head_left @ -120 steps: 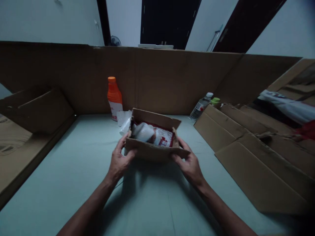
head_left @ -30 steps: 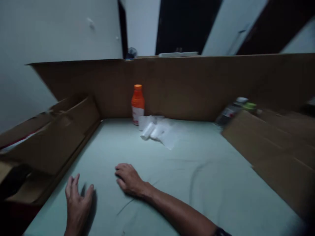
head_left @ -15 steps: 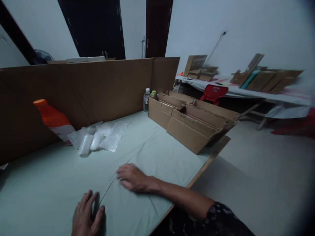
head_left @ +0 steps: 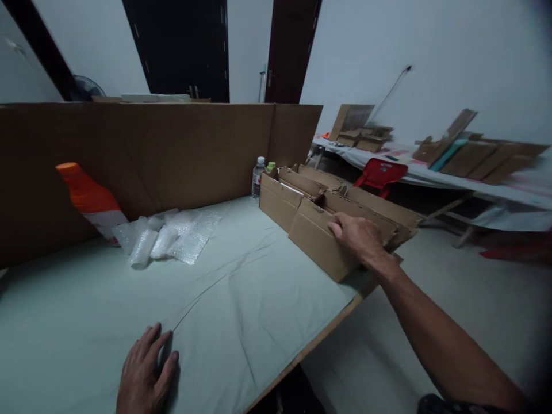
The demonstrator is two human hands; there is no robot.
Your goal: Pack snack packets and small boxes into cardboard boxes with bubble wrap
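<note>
My left hand [head_left: 146, 371] lies on the pale green tablecloth [head_left: 207, 339] near the front, fingers spread and holding nothing. At the table's right side my right hand [head_left: 357, 234] grips the near wall of an open cardboard box [head_left: 321, 238]. Its thumb shows on the outer face, while the other fingers go over the rim and are partly hidden. Behind this box, touching it, stands a second open cardboard box [head_left: 278, 198]. What lies inside the boxes is mostly hidden.
Bubble wrap pieces [head_left: 166, 236] lie left of centre beside a tilted orange-capped bottle [head_left: 92, 198]. A tall cardboard panel [head_left: 194, 155] borders the back. A clear water bottle [head_left: 257, 178] stands by the boxes. Beyond are a red chair [head_left: 382, 174] and another table holding cardboard.
My right hand has moved from the cloth rightward and away from me, onto the near cardboard box. My left hand stays on the cloth. The view has shifted slightly.
</note>
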